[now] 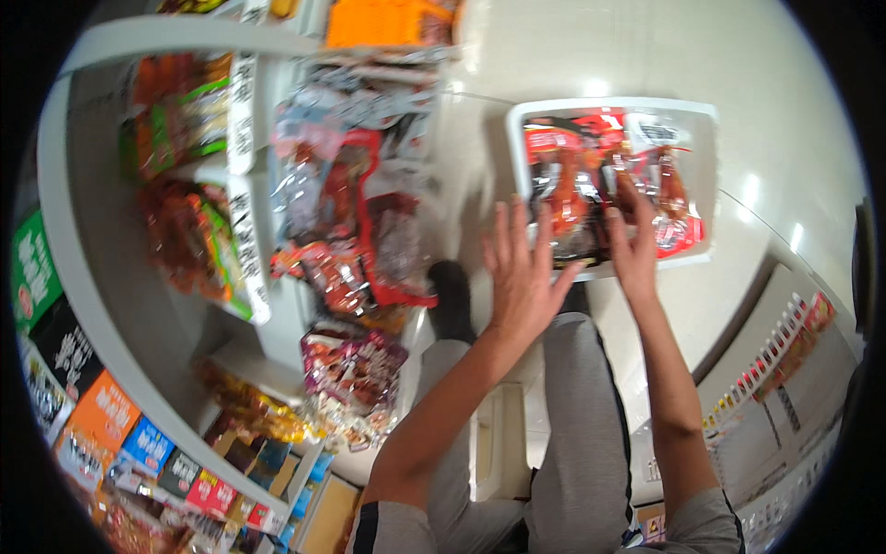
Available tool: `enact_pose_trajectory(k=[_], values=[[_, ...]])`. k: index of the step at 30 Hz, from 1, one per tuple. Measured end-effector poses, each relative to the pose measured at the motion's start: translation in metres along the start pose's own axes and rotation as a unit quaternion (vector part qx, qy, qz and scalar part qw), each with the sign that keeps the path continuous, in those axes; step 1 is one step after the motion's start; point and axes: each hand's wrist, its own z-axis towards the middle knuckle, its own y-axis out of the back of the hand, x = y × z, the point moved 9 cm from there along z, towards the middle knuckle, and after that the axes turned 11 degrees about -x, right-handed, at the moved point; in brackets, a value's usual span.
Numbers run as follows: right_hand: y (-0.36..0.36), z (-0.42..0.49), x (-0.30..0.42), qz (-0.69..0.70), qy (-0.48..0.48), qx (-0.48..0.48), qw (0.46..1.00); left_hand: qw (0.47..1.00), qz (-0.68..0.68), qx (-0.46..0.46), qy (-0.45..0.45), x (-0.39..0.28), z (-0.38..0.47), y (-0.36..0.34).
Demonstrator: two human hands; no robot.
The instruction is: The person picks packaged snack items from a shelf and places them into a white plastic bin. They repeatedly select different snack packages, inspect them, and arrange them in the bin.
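Note:
A white plastic bin (616, 104) stands on the tiled floor in front of me, holding several vacuum-packed meat drumsticks in red, black and clear film. My right hand (633, 235) reaches over its near side, the fingertips down at a packed drumstick (619, 163); whether they grip it cannot be told. Spread flat, my left hand (522, 266) is at the bin's near left corner, beside another drumstick pack (567, 190), with nothing held in it. Left of the bin lie a red-edged meat pack (398, 235) and a purple snack pack (356, 367).
Shelving (242, 138) with packed foods curves along the left. An orange basket (381, 24) stands at the top. At the lower right is a white slotted rack or basket (754, 374) with a pack at its edge. A beige stool (500, 443) is between my legs.

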Motion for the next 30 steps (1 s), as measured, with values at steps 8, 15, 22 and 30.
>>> enact_pose_trajectory(k=[8,15,22,30], values=[[-0.009,-0.031,0.063,-0.063,0.129,0.006,0.99,0.993,-0.063,-0.09,-0.045,0.041,-0.046,0.069],[-0.057,-0.065,0.105,0.139,0.054,0.088,0.985,0.933,0.022,-0.277,0.227,0.211,-0.06,0.164],[-0.234,-0.089,0.141,0.271,-0.144,0.192,0.932,0.926,0.058,-0.271,0.257,0.238,-0.087,0.162],[-0.246,-0.077,0.172,0.177,-0.036,0.182,0.966,0.891,-0.222,-0.245,0.31,0.243,-0.101,0.191]])
